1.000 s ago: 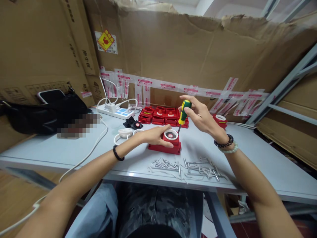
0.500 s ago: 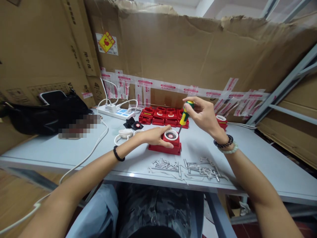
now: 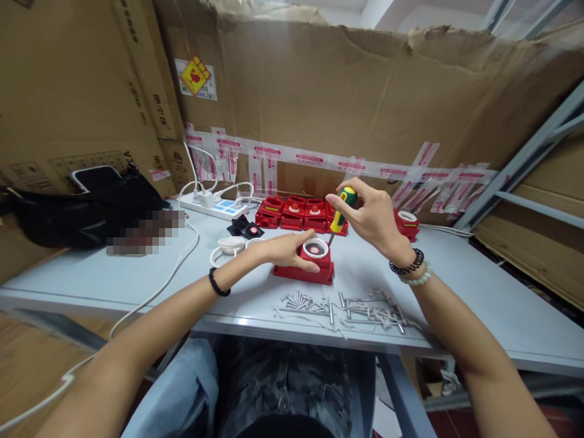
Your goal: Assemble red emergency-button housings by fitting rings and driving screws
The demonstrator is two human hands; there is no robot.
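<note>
A red box-shaped part with a white ring on top (image 3: 314, 260) sits mid-table. My left hand (image 3: 285, 249) grips its left side, thumb across the front, holding it steady. My right hand (image 3: 371, 218) is closed around the green and yellow handle of a screwdriver (image 3: 340, 213). The tool stands nearly upright, its tip at the right rear edge of the red part.
Screws and metal pieces (image 3: 340, 304) lie scattered near the front edge of the grey table (image 3: 479, 298). A row of red parts (image 3: 294, 213) stands behind, one more red part (image 3: 406, 222) at right. A power strip (image 3: 214, 205), white cables, a black bag (image 3: 86, 207) lie left. Cardboard walls the back.
My right hand has shifted its grip round the screwdriver handle, the fingers rotating on it. The left hand and the red part have stayed put.
</note>
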